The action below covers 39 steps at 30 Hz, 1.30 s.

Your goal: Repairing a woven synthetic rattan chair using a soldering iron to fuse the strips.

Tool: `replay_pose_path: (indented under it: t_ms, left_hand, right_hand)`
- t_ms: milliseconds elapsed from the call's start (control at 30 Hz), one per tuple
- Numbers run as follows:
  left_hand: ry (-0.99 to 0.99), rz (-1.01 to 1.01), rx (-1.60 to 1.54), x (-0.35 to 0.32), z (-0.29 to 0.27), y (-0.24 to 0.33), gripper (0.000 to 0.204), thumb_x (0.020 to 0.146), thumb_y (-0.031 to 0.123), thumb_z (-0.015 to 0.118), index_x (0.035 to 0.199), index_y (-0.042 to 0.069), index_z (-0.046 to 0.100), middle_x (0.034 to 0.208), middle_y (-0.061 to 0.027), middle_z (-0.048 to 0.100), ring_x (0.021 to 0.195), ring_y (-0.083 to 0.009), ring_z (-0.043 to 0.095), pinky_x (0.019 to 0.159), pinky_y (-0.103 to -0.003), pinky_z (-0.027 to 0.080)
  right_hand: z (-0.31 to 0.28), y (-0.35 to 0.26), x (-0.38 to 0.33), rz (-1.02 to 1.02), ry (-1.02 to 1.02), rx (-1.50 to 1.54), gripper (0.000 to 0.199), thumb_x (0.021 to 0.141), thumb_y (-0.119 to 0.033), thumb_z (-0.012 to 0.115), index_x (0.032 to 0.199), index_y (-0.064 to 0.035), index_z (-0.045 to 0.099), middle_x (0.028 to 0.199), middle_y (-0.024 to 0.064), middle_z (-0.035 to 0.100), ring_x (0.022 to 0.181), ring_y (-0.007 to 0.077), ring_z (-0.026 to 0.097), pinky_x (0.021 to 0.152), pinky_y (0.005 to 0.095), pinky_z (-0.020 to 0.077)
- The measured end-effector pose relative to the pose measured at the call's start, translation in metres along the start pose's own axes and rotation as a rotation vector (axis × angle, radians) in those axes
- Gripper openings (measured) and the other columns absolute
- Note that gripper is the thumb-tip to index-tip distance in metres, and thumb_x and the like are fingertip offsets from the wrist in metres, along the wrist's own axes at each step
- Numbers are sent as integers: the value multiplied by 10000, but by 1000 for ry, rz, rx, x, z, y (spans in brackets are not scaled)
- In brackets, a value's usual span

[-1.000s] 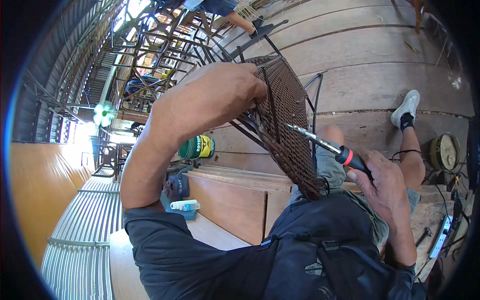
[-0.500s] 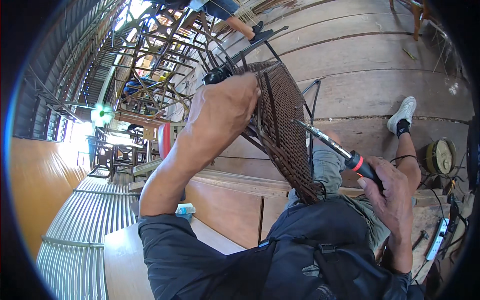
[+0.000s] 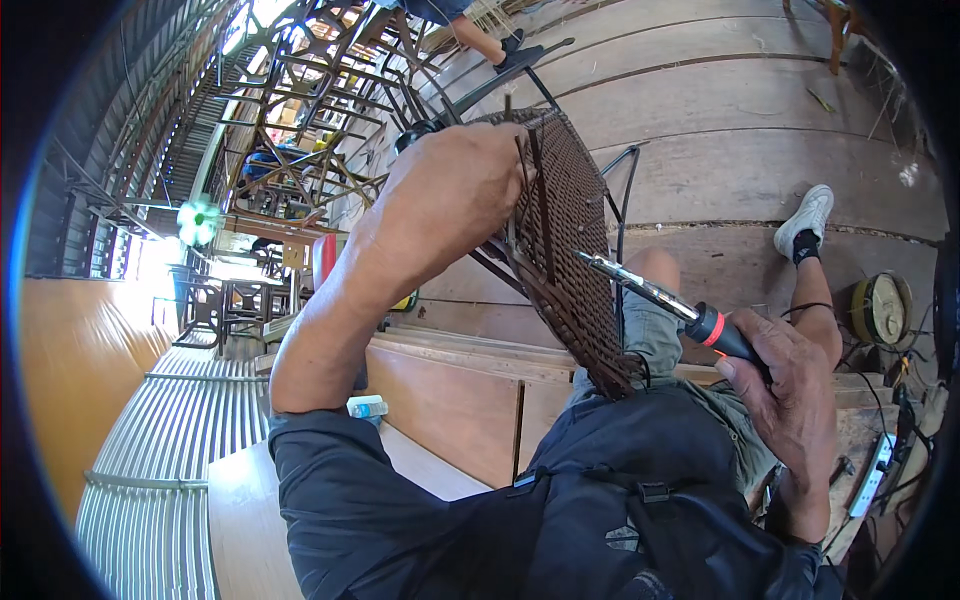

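A dark brown woven chair panel (image 3: 572, 210) on a dark frame stands tilted in front of me. My left hand (image 3: 455, 185) is closed against its upper left edge; its fingers are turned away, so what they grip is hidden. A dark strand (image 3: 541, 205) runs down the weave beside that hand, and a black rounded piece (image 3: 415, 133) shows just beyond it. In my right hand (image 3: 785, 385) is a soldering iron (image 3: 690, 312) with a metal barrel and a black and red handle. Its tip points at the panel's right side; whether it touches cannot be told.
Dark chair frames (image 3: 320, 110) are stacked at the far left. Another person's leg (image 3: 478, 40) shows at the top. A round tin (image 3: 882, 308) and a white power strip (image 3: 875, 475) with cables lie at right. A bottle (image 3: 367, 406) is near my left elbow.
My left hand has shifted slightly left and up along the panel. The iron's tip has moved a little left and down, and the panel has shifted slightly left.
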<state>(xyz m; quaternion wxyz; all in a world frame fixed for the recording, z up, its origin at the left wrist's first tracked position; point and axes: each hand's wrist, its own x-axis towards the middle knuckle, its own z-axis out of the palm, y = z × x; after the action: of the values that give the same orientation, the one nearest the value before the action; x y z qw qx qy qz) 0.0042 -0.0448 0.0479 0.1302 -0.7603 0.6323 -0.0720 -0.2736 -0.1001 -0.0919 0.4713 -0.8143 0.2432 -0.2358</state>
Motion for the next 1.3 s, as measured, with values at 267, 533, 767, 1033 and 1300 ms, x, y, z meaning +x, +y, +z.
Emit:
replay_pose_path:
  t_ms: [267,533,767,1033,1300]
  left_hand:
    - [88,-202,-617,-18,2,-5,129,909,128,591,977,20,580,800,3,604,561,-57,476,514,-222,401]
    - [285,-112,-1258,-55,37,-16,165,959,163,573,1024,12,557,868,-23,591,592,-43,488,522,-182,388]
    - [471,152,-1347,-73,74,-27,152,963,163,567,1013,19,558,1013,-98,564,680,-70,537,589,-195,434]
    - [635,252,-1268,-85,96,-26,122,946,115,578,986,2,554,1006,-128,560,764,-116,577,698,-236,499]
    - [717,212,-1101,-94,112,-30,172,928,184,616,982,37,546,972,-132,558,776,-177,578,669,-291,515]
  right_hand:
    - [-1,-19,9,27,-90,-25,326,808,-148,672,1070,23,580,856,176,590,756,345,572,684,384,436]
    - [8,-33,16,15,-74,-183,311,820,-163,669,1079,-7,595,841,165,603,731,352,596,658,417,450]
    - [8,-44,22,-19,-49,-319,306,825,-157,666,1087,-18,590,839,155,616,727,349,624,623,431,477]
    - [9,-53,24,42,-42,-323,334,787,-163,673,1061,10,592,847,177,592,803,379,547,721,435,433]
    - [11,-60,29,14,-48,-351,320,781,-162,679,1039,4,588,847,181,588,820,381,566,712,438,443]
